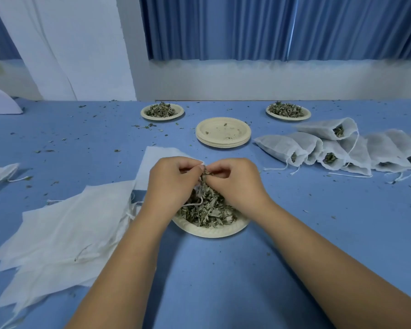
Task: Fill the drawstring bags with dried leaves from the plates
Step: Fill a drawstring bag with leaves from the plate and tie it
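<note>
A blue table (223, 269) fills the view, with a pleated blue curtain (271, 27) behind it. At the left lies a fanned pile of flat empty bags (64, 233). At the right, filled bags (342, 148) lean on each other in a row, leaves showing at their open mouths.

The left hand (169, 181) and right hand (237, 184) are close together above the near plate (211, 231), which is heaped with dried leaves (207, 212). The left hand's fingers pinch the edge of 1 drawstring bag (159, 160), which spreads out to its left. The right hand's curled fingers pinch a tuft of leaves at the same spot.

Farther back sits a stack of empty plates (223, 144). Beyond it are 2 plates of leaves, the far left plate (161, 118) and the far right plate (288, 118). Leaf crumbs (147, 126) speckle the cloth.
</note>
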{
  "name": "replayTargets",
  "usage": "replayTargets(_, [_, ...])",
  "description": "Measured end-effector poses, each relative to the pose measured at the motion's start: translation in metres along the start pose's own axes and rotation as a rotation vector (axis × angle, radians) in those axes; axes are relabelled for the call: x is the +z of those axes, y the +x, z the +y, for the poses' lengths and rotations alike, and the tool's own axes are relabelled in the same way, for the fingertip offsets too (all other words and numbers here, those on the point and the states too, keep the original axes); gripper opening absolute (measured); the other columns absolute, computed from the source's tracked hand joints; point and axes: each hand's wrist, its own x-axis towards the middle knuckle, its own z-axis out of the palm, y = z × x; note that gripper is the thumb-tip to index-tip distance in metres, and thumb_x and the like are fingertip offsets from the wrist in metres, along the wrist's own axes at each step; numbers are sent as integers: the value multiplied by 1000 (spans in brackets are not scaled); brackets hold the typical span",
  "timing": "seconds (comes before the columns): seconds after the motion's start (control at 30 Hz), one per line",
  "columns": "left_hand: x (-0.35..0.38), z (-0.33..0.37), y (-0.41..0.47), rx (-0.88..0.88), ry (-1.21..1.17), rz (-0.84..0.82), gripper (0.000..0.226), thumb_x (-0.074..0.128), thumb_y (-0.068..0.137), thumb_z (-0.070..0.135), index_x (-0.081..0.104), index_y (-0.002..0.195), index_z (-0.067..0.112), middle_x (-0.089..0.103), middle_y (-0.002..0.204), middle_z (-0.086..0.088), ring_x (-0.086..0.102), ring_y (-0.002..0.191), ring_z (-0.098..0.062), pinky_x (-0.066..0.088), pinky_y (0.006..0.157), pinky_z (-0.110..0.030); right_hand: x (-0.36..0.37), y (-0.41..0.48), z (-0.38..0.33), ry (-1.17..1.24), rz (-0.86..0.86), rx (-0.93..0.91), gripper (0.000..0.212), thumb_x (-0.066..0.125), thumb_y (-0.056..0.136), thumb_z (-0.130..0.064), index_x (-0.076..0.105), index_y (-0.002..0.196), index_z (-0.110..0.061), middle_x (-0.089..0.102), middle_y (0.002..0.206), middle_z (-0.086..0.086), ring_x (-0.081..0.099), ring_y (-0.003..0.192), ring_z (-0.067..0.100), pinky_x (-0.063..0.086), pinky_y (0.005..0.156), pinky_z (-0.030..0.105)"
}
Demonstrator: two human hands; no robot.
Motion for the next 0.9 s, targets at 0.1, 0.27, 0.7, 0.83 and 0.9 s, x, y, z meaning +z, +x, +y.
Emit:
replayTargets(0.1, [-6,0,3,-66,-118,34,20,69,88,15,75,72,26,67,58,6,60,55,-6,55,67,-27,-9,4,-1,250,-133,119,13,68,90,-17,77,96,-25,76,86,-10,70,77,1,56,78,21])
replayTargets(0.27, [-9,7,4,-152,-334,-19,17,68,89,9,75,75,16,60,62,-5,54,57,-11,55,61,-22,-12,9,2,482,-91,216,19,82,76,-19,75,93,-19,74,86,-3,66,69,4,52,61,19])
replayTargets(0.7, [-8,6,0,27,15,-32,14,70,88,18,76,80,28,67,57,13,61,58,-2,51,68,-23,5,14,-8,318,-44,358,20,62,91,-2,66,76,-15,67,66,1,60,49,6,45,41,17])
replayTargets(0.83, [-8,4,1,26,39,18,12,69,88,18,77,81,25,68,63,13,64,64,-5,51,70,-24,4,17,-6,374,-138,414,6,66,91,-9,69,87,-11,71,78,5,67,60,8,53,52,20])
replayTargets(0.9, [-12,3,4,11,21,80,14,69,89,19,76,79,25,72,70,9,68,72,-10,56,77,-30,-4,19,-8,609,-235,470,13,71,88,-14,70,96,-3,74,86,9,73,72,11,58,63,23])
